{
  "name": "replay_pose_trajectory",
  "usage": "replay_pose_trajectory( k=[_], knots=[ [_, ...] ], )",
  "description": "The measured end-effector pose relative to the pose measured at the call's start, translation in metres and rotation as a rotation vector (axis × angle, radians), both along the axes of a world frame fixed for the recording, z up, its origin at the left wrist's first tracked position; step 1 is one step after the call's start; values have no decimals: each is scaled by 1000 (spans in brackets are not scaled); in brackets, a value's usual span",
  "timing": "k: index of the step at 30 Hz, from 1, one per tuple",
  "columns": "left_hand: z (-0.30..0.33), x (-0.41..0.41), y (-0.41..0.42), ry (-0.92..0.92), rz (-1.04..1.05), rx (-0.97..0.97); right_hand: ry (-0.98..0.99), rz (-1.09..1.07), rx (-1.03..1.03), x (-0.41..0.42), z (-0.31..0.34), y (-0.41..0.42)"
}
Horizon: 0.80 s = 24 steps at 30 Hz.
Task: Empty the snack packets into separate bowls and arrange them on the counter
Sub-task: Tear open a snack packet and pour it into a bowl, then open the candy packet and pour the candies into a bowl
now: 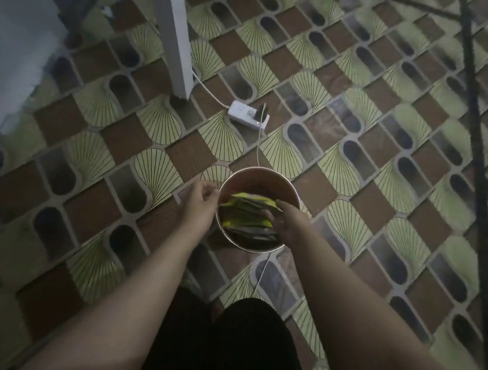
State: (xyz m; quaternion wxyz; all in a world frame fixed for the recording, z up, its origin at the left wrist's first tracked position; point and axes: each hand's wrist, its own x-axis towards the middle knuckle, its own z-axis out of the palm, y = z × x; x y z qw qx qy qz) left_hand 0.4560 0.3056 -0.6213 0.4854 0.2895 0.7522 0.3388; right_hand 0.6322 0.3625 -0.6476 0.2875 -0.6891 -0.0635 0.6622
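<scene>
A round bin [260, 177] with a pale rim stands on the patterned floor below me. Inside it lie crumpled yellow-green snack packets [246, 208]. My right hand [289, 221] reaches into the bin, its fingers curled round the packets. My left hand [201, 199] hovers at the bin's left rim with fingers loosely curled, pinching at the packet's left edge as far as the dim light shows. No bowls are in view.
A white power strip [246, 114] with a plug and a white cable [259, 146] lies on the floor behind the bin. A white table leg [175, 32] stands at upper left. A dark pole [475, 145] slants along the right. My dark-clothed legs [231, 352] are below.
</scene>
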Motion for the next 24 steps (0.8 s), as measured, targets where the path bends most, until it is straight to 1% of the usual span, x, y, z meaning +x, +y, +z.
replay_pose_trajectory(
  k=[3,5,8,11,15,19,22,24],
  knots=[
    [11,6,5,-13,-24,-5,48,-107,4,-8,5,-1],
    [38,9,7,-10,-28,3,59,-155,24,-15,32,-6],
    [102,11,9,20,-28,29,92,-201,87,-29,99,-13],
    [184,8,6,28,-18,60,-4,-189,133,-39,190,-17],
    [303,-1,-1,0,50,145,18,-68,242,-52,331,-23],
    [427,-17,-11,30,124,308,164,27,393,-70,466,-35],
    [511,-38,-27,102,208,443,216,199,551,-93,550,-48],
    [556,-58,-43,152,293,538,237,338,678,-115,595,-59]
  ],
)
